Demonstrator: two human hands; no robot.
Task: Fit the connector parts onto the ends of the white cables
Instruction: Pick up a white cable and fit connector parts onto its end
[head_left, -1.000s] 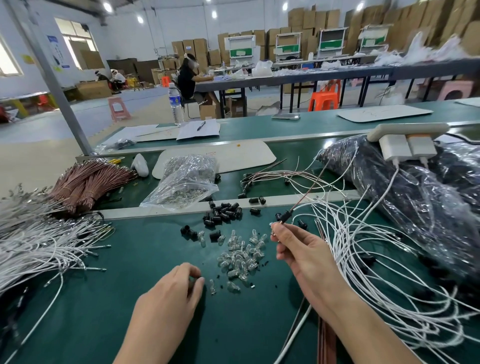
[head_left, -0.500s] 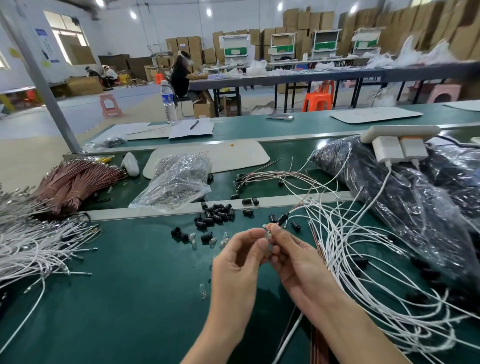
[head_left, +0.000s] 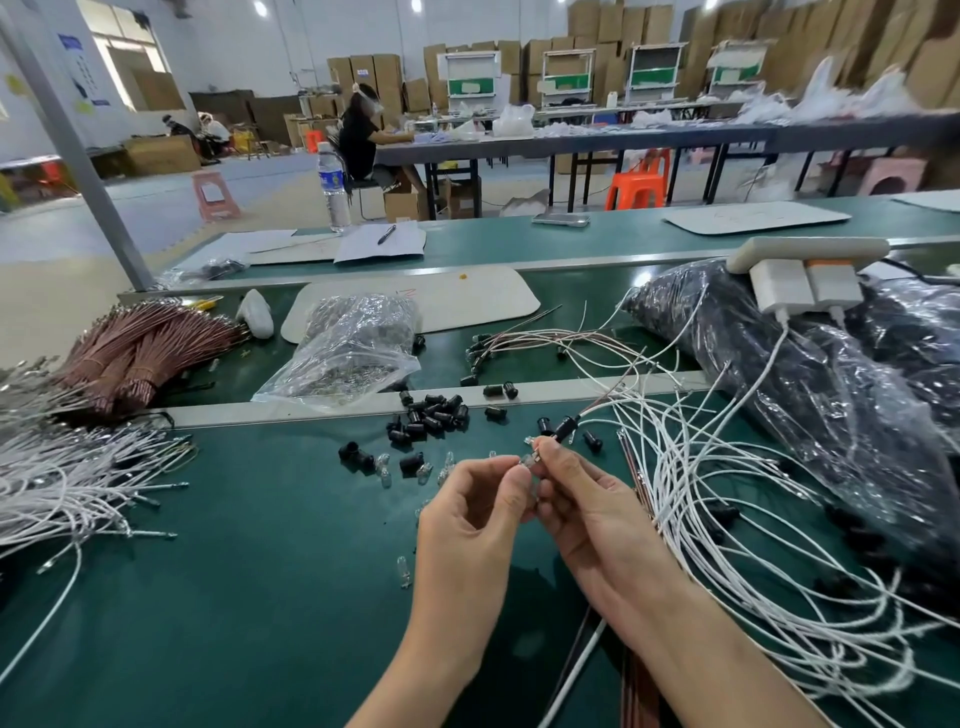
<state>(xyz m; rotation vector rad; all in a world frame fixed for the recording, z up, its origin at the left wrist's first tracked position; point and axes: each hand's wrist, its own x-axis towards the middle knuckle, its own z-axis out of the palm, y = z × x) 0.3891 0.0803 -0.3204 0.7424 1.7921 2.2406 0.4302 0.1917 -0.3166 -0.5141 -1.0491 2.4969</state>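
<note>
Green tabletop (head_left: 234, 571) fills the foreground of a hall stacked with brown cardboard boxes (head_left: 363, 73). Far left of the heap of small black plastic connector caps (head_left: 428, 415) lies a sheaf of white cables with metal tips (head_left: 62, 483), with a bundle of copper-brown wires (head_left: 140, 353) behind it. Just behind the heap sits a clear plastic bag of parts (head_left: 348, 353); small clear glass bulbs (head_left: 384, 462) are scattered just in front. Right of the heap and nearer the camera, the left hand (head_left: 467, 530) pinches one clear bulb (head_left: 527, 461) between thumb and forefinger, meeting the right hand (head_left: 592, 509), which pinches a cable end (head_left: 597, 408) carrying a black sleeve (head_left: 563, 428). Further right sprawl loose white cables (head_left: 727, 519) and shiny black plastic bags (head_left: 805, 389).
</note>
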